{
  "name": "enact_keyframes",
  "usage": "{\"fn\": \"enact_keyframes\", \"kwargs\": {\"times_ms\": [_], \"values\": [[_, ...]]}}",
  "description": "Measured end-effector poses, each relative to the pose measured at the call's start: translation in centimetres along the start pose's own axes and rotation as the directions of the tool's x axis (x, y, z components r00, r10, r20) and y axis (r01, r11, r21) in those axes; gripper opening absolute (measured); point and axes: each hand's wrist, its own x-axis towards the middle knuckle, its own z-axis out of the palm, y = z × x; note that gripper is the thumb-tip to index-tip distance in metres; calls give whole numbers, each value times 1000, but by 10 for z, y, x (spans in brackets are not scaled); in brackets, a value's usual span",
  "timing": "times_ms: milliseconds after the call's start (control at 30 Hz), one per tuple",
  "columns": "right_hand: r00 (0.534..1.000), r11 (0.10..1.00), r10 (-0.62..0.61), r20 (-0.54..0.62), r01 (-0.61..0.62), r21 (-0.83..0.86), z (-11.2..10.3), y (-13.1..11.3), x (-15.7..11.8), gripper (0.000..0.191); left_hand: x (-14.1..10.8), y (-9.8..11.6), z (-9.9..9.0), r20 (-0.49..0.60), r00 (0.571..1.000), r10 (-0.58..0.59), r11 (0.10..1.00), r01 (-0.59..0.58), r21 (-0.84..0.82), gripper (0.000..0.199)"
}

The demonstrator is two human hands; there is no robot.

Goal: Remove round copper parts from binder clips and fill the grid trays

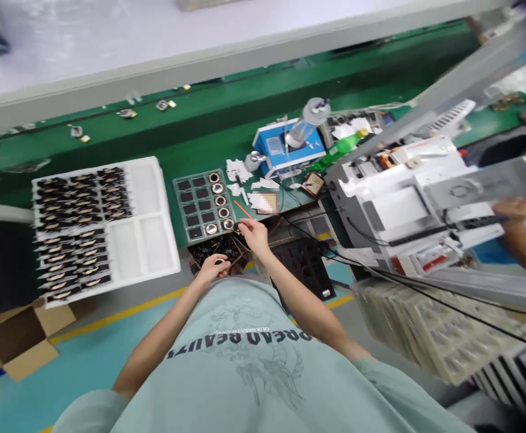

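Note:
My left hand [212, 270] is closed around a small round watch-like piece [219, 261], close to my shirt. My right hand [254, 236] is at the near right corner of a clear compartment tray [177, 207], its fingers pinched together; what they hold, if anything, is too small to name. Inside the tray sit dark squares and, towards the right, several round pieces with silver or gold rims [217, 188]. Below the tray, between my hands, is a box of shiny black parts [213, 245].
To the left lies a white foam tray [149, 240] with rows of black pieces. A blue device [285, 147], white tissues [238, 169] and a green bottle [341, 149] stand on the green bench. Grey equipment [362, 210] with cables is right; another person's arm [519, 240] shows beyond.

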Motion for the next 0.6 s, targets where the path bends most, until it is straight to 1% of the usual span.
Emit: {"fn": "enact_keyframes", "kwargs": {"times_ms": [67,133,167,233,333,433,533,600], "values": [[988,969,-83,132,111,-221,39,-9,28,29,-17,-3,-19,-53,997,59,998,-57,41,37],[962,898,-95,255,194,-395,71,-13,49,32,-31,-7,-38,-104,989,106,994,-102,45,37],[949,866,-89,303,224,-448,83,-13,56,32,-38,-9,-46,-130,984,122,992,-118,32,38],[927,827,-78,366,265,-495,101,-11,66,32,-50,-14,-64,-178,975,135,990,-138,-2,41],[905,790,-63,421,303,-534,115,-5,70,29,-61,-23,-88,-231,965,124,989,-138,-46,43],[890,763,-73,450,340,-549,119,1,68,28,-64,-28,-107,-261,960,97,989,-122,-81,41],[884,757,-105,456,369,-540,119,9,64,28,-63,-28,-120,-248,964,91,987,-120,-102,41],[888,758,-128,441,374,-534,120,15,60,27,-60,-24,-125,-231,968,96,988,-121,-98,40]]}}
